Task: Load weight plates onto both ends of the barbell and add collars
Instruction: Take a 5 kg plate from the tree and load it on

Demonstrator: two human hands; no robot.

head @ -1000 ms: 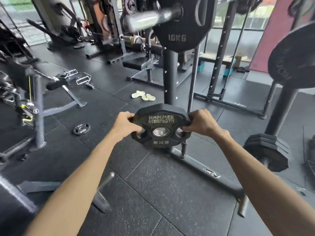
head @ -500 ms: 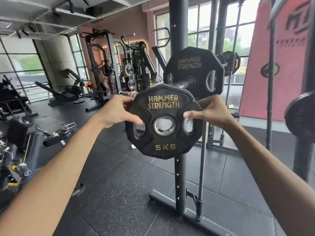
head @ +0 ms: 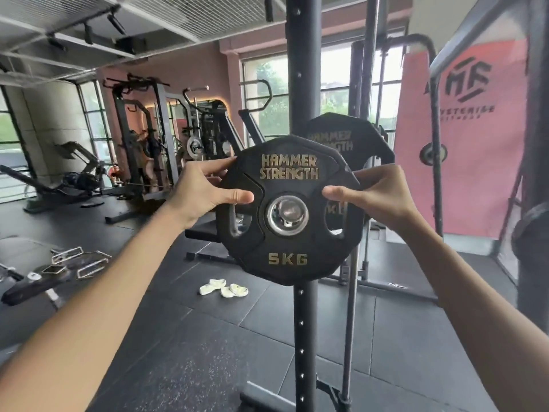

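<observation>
A black 5 kg plate (head: 287, 248) marked HAMMER STRENGTH stands upright in front of me at chest height. My left hand (head: 202, 188) grips its left edge, thumb on the front face. My right hand (head: 377, 194) grips its right edge the same way. The end of the barbell sleeve (head: 287, 215) shows inside the plate's steel-ringed centre hole. Right behind it a larger black plate (head: 350, 138) sits on the bar, mostly hidden. The rest of the barbell is covered by the plates.
A black rack upright (head: 303, 69) rises behind the plates and runs down to the floor. On the rubber floor lie pale slippers (head: 223, 288) and cable handles (head: 78, 261) to the left. Another plate (head: 531, 233) hangs at the right edge. Machines stand at the back left.
Both hands have lifted the 5 kg plate from low near the floor up to the bar's end; its centre hole now lines up with the sleeve.
</observation>
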